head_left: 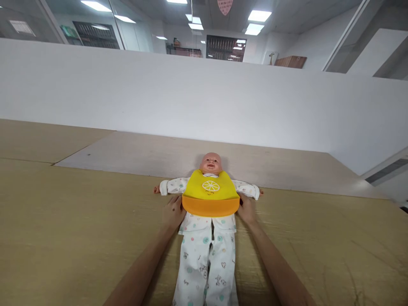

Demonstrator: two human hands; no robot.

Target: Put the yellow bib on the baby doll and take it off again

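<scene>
A baby doll [211, 161] lies on its back with its arms stretched out to both sides. It wears white printed pajamas [219, 259]. Over its chest is a yellow bib [221, 182] with a white citrus slice and a smiling face, and an orange pocket [211, 207] along the bottom. My left hand [174, 211] is closed at the left edge of the pocket, and my right hand [246, 208] is closed at the right edge. Some fingertips are hidden at or behind the bib's edges.
The doll lies on a wide tan tabletop [79, 229], with its head on a paler panel [143, 153] at the back. A white wall [204, 97] rises behind, with glass above it. A heart-shaped pink note [225, 6] hangs on the glass.
</scene>
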